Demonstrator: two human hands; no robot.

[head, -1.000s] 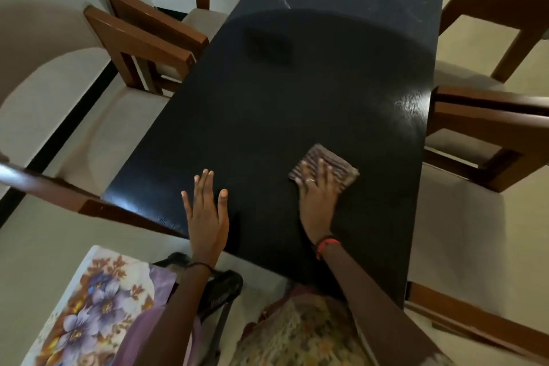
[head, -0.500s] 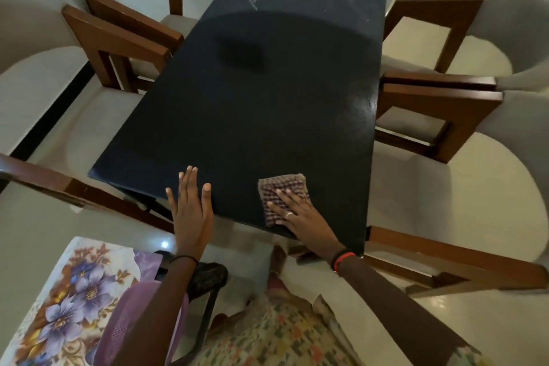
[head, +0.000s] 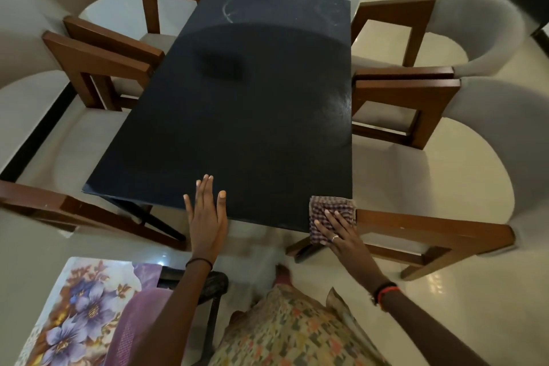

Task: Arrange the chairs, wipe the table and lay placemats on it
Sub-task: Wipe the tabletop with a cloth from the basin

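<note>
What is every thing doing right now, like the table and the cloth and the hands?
Table, bare dark top, pale ring mark at the far end.
Cloth, folded, at the table's near right corner.
Right hand, fingers straight, pressing the cloth.
Left hand, flat on the table's near edge.
Chairs, two on each side, close to the table.
Flowered sheet, off the table, near left.

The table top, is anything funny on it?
Yes. A pale curved streak marks the far end of the table, where the surface looks greyer and duller than the dark near part.
</note>
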